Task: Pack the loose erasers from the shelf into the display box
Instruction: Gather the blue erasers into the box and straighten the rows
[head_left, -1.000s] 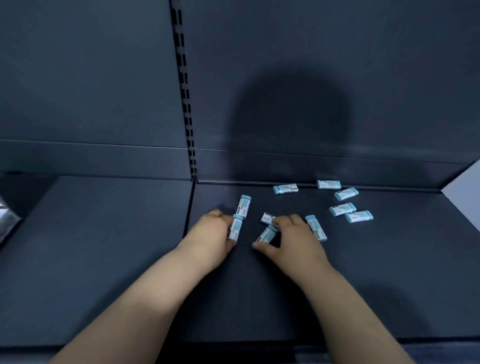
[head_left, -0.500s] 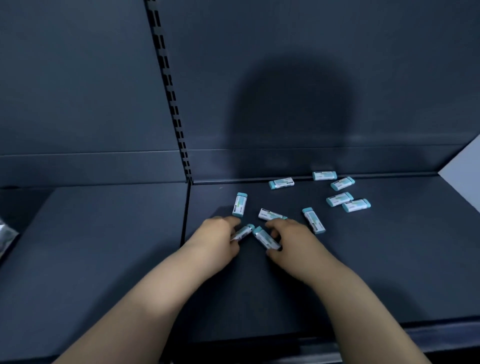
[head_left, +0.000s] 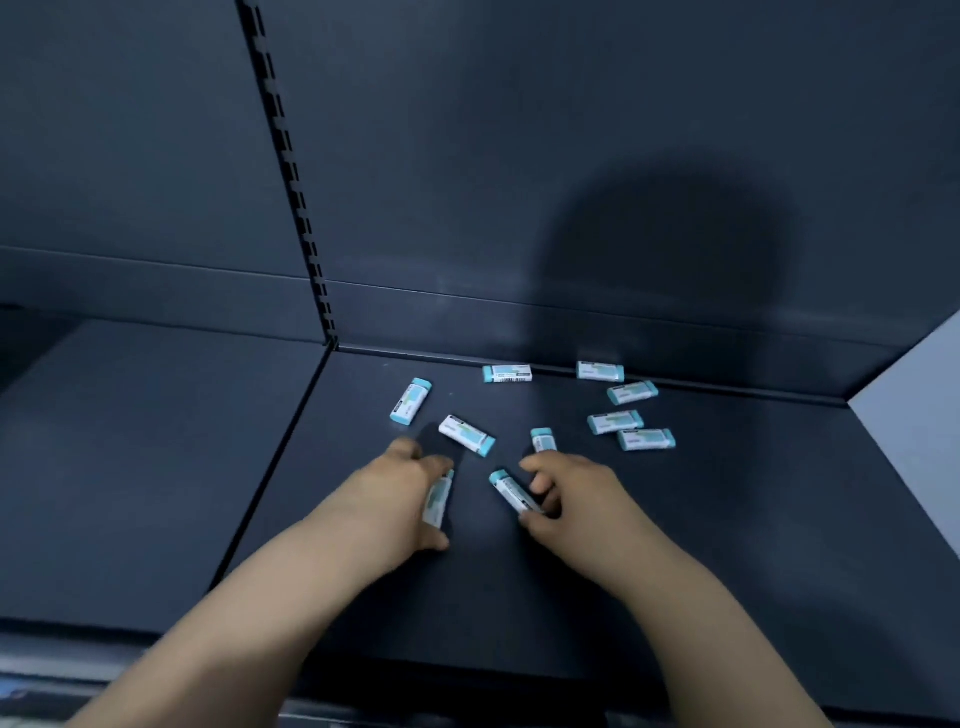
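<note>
The left hand (head_left: 400, 493) closes its fingers around one eraser (head_left: 438, 500) on the dark shelf (head_left: 727, 545), and the right hand (head_left: 566, 499) pinches a second eraser (head_left: 511, 491), probably gathering several before packing. The other loose erasers (head_left: 631, 431) lie scattered behind, and the display box is not visible.

Both hands (head_left: 405, 488) (head_left: 571, 493) lowered, fingers seemingly curled.

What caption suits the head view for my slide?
Left hand and right hand each gather an eraser from the dark shelf; eight others lie loose.

Bare forearms, no sleeves, bare hands (head_left: 410, 493)
</note>
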